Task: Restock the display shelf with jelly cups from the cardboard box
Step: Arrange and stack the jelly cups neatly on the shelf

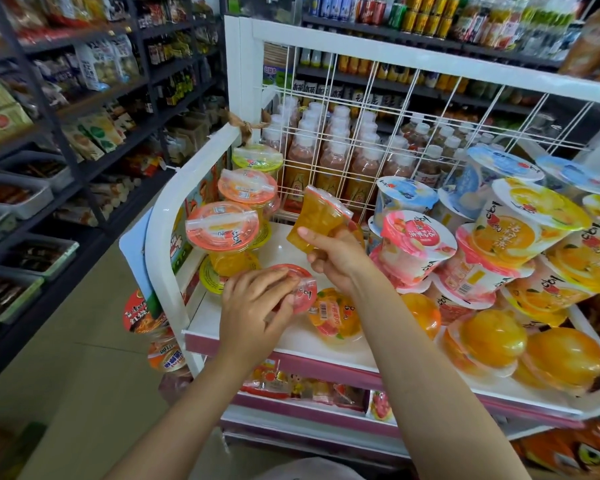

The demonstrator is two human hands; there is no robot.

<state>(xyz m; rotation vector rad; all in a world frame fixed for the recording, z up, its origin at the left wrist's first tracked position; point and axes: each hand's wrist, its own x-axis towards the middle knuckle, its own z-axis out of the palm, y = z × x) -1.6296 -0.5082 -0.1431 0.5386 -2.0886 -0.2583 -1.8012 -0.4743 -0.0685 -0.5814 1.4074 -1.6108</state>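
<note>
Stocking status: mid-job I'd say, both hands are busy over the white shelf [257, 336] with one jelly cup each
Left hand [253, 303]: fingers curled down over a red-lidded jelly cup [300, 289], which sits at or just above the shelf board near the front edge. Can't tell if it's fully set down yet
Right hand [338, 259]: pinching an orange jelly cup [317, 218] by its bottom end, tilted, held up in the air above the open middle patch of the shelf
Already done: left side has a stack of cups [238, 216] with red, orange and green lids along the white side rail, and one more cup [335, 317] lies on its side right next to the left hand
Right side of shelf: piled high with bigger tubs [418, 244] and clear orange dome cups [492, 337], looks full
Still to do: the bare patch in the middle is where these two probably go, and there's room for a few more after that
Cardboard box: not in view, so no idea how many cups are left in it
Behind the shelf: wire grid [371, 133] with pink drink bottles [333, 147] on the other side
</note>
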